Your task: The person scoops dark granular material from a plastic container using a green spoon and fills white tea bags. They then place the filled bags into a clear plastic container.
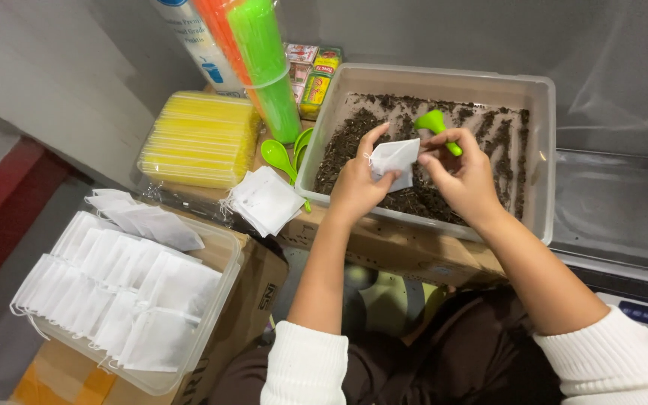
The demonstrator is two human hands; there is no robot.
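Over the tub (541, 135) of dark leaf, left fingers (375, 142) pinch the white bag (394, 159) and right fingers (444, 141) grip a green scoop (436, 124); best keep the bag's mouth wide and low.

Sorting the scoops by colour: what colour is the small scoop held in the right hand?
Bright green. The scoop shows in the head view, in the right hand over the clear tub.

Both hands, left (355, 182) and right (463, 176), are raised together, fingers pinched.
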